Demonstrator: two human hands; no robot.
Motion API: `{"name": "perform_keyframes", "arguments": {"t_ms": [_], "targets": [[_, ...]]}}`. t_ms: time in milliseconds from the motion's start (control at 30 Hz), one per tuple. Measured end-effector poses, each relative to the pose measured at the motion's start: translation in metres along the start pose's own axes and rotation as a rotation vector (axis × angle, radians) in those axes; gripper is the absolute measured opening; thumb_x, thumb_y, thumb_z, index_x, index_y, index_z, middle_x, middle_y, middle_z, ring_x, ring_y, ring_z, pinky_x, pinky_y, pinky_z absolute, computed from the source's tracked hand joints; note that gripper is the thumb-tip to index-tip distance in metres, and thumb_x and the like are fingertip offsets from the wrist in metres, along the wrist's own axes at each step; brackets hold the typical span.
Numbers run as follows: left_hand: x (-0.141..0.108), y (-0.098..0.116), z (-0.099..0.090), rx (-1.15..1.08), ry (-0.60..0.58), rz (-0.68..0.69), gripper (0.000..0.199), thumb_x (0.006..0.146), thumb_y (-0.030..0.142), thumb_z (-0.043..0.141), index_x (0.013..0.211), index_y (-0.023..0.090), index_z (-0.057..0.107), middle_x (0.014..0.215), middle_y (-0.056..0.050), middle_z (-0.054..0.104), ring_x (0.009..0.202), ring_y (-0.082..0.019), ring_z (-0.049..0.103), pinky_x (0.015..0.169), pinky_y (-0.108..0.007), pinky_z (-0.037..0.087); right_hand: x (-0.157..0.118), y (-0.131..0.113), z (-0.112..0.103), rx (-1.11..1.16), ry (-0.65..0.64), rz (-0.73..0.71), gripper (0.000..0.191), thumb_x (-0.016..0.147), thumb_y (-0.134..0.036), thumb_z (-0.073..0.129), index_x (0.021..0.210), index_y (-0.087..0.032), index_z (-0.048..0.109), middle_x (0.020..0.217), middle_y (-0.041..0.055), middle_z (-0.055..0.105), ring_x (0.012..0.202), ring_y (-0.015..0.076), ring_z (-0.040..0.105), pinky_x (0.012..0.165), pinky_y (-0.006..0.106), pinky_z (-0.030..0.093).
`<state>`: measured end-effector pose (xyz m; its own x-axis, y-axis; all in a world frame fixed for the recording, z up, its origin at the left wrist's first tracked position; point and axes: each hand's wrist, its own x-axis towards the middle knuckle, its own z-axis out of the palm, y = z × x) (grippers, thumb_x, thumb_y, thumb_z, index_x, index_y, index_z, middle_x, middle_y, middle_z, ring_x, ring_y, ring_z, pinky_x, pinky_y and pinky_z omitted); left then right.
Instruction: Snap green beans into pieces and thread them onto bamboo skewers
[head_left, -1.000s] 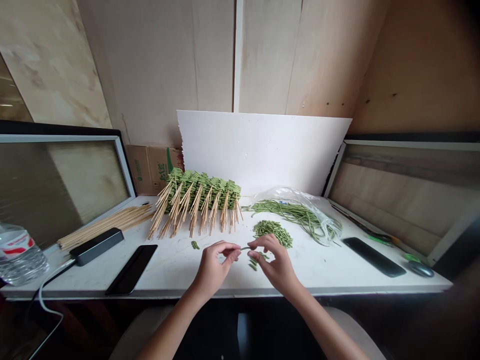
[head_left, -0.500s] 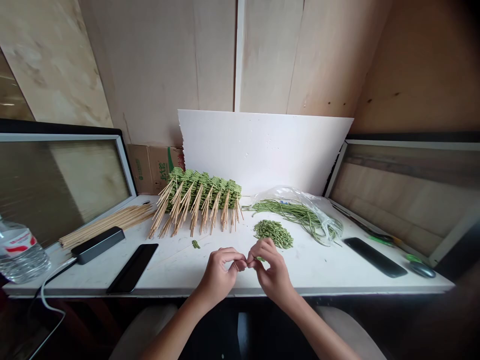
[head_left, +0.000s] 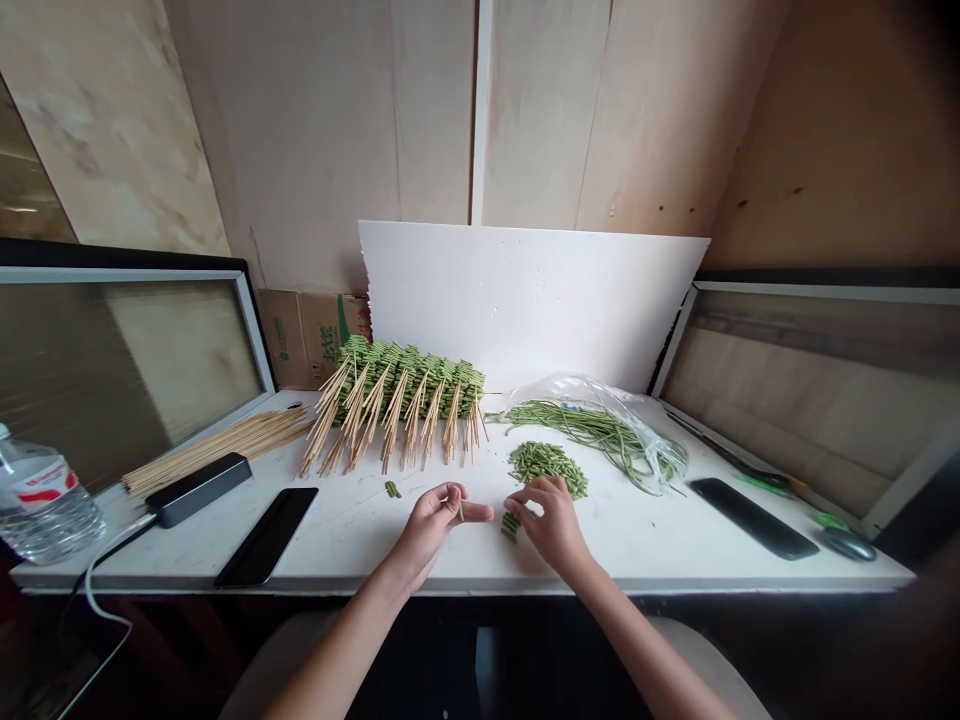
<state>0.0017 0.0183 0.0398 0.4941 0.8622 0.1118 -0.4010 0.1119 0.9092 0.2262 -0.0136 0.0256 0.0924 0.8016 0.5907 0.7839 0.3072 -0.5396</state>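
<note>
My left hand pinches a small green bean piece between thumb and fingers, with one finger stretched to the right. My right hand is closed at the fingertips; what they hold, if anything, is too small to tell. Beside its fingers several short bean pieces lie on the white table. Behind it is a heap of cut beans. A small group of pieces rests left of my left hand. Skewered beans are stacked behind, their bare sticks pointing forward.
Loose sticks, a black box, a phone and a bottle are on the left. Long beans in a plastic bag lie right, near a dark flat object and a mouse.
My hands have moved apart from each other. The bean pieces beside my right hand's fingers now show more clearly, and a finger of my left hand has stretched out.
</note>
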Motion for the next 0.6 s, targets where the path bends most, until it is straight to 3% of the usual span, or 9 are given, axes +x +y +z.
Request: {"name": "perform_keyframes", "arguments": {"t_ms": [133, 233, 333, 400, 467, 533, 600], "targets": [[0.003, -0.004, -0.003, 0.112, 0.033, 0.063, 0.040, 0.087, 0.054, 0.076, 0.088, 0.015, 0.067, 0.102, -0.012, 0.076, 0.087, -0.020, 0.070, 0.087, -0.032, 0.049, -0.003, 0.013, 0.008, -0.087, -0.055, 0.026, 0.017, 0.090, -0.038, 0.071, 0.085, -0.027, 0.084, 0.085, 0.0102, 0.074, 0.094, 0.0338, 0.057, 0.086, 0.048, 0.046], [0.004, -0.002, -0.005, 0.233, 0.073, 0.108, 0.041, 0.086, 0.054, 0.076, 0.094, 0.013, 0.075, 0.085, -0.006, 0.071, 0.072, -0.014, 0.060, 0.074, -0.027, 0.047, -0.003, -0.002, 0.004, 0.047, -0.068, 0.031, 0.028, 0.096, -0.044, 0.063, 0.091, -0.025, 0.083, 0.089, 0.0104, 0.075, 0.096, 0.0326, 0.060, 0.084, 0.046, 0.049], [0.002, 0.000, -0.002, 0.343, 0.079, 0.147, 0.042, 0.088, 0.053, 0.073, 0.100, 0.013, 0.078, 0.080, -0.006, 0.072, 0.077, -0.017, 0.064, 0.079, -0.029, 0.050, -0.004, -0.028, -0.001, 0.331, -0.184, 0.076, 0.030, 0.097, -0.050, 0.062, 0.101, -0.027, 0.081, 0.097, 0.0081, 0.078, 0.092, 0.0281, 0.067, 0.075, 0.039, 0.052], [0.001, -0.001, 0.003, 0.398, 0.080, 0.172, 0.040, 0.088, 0.051, 0.074, 0.101, 0.014, 0.079, 0.090, -0.011, 0.077, 0.087, -0.022, 0.070, 0.085, -0.033, 0.053, -0.007, -0.041, -0.002, 0.470, -0.226, 0.108, 0.029, 0.091, -0.051, 0.070, 0.103, -0.027, 0.080, 0.099, 0.0069, 0.080, 0.090, 0.0265, 0.071, 0.073, 0.036, 0.053], [0.000, 0.000, 0.007, 0.478, 0.059, 0.206, 0.036, 0.090, 0.048, 0.072, 0.102, 0.015, 0.080, 0.101, -0.013, 0.079, 0.097, -0.026, 0.073, 0.089, -0.035, 0.055, -0.010, -0.047, 0.000, 0.515, -0.190, 0.137, 0.028, 0.086, -0.051, 0.076, 0.099, -0.027, 0.081, 0.096, 0.0070, 0.081, 0.086, 0.0259, 0.072, 0.072, 0.035, 0.054], [0.000, 0.005, 0.004, 0.681, 0.049, 0.257, 0.031, 0.094, 0.044, 0.068, 0.106, 0.018, 0.080, 0.107, -0.011, 0.080, 0.101, -0.025, 0.073, 0.091, -0.033, 0.055, -0.011, -0.047, 0.003, 0.499, -0.127, 0.163, 0.027, 0.085, -0.052, 0.076, 0.093, -0.026, 0.082, 0.092, 0.0072, 0.081, 0.080, 0.0246, 0.071, 0.069, 0.034, 0.053], [0.001, 0.015, -0.011, 1.055, 0.094, 0.278, 0.026, 0.096, 0.037, 0.066, 0.114, 0.021, 0.077, 0.110, -0.008, 0.079, 0.100, -0.022, 0.073, 0.090, -0.029, 0.054, -0.010, -0.043, 0.003, 0.472, -0.093, 0.192, 0.029, 0.085, -0.053, 0.075, 0.092, -0.026, 0.082, 0.094, 0.0074, 0.080, 0.074, 0.0226, 0.069, 0.067, 0.034, 0.054]]}}
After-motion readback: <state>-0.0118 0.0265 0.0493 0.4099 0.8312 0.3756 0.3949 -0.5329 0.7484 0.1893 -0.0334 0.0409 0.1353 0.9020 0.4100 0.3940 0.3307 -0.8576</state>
